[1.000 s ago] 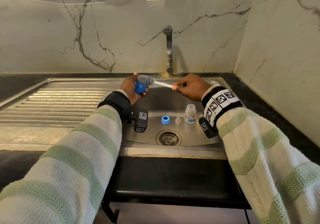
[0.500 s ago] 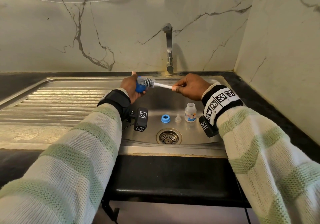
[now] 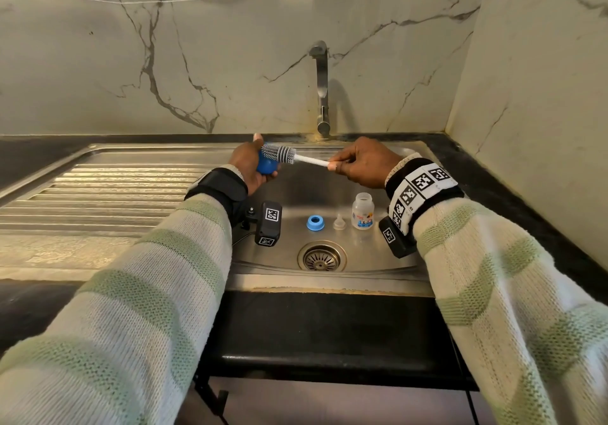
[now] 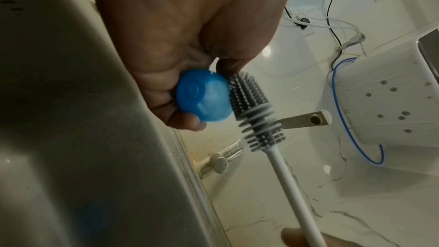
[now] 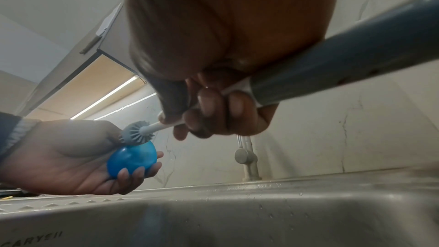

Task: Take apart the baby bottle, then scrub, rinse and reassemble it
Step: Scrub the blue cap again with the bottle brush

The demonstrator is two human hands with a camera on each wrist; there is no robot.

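My left hand [image 3: 250,166] cups the blue bottle cap [image 3: 266,167] [image 4: 204,95] [image 5: 131,158] above the sink's back left part. My right hand [image 3: 360,163] pinches the white handle of the bottle brush [image 3: 311,160] [image 5: 164,126]. Its grey silicone bristle head [image 3: 279,153] [image 4: 253,108] lies against the cap's rim. Down in the basin stand the blue screw ring [image 3: 315,222], the clear teat [image 3: 339,222] and the open bottle body [image 3: 362,211] in a row.
The steel sink [image 3: 368,268] has a drain [image 3: 321,256] at the front middle and a ribbed draining board [image 3: 105,194] on the left. A tap [image 3: 321,90] rises behind the basin. Marble walls close the back and right side.
Both hands hold nearly the same place. The brush head has shifted slightly across the cap, and the view has tilted a little.
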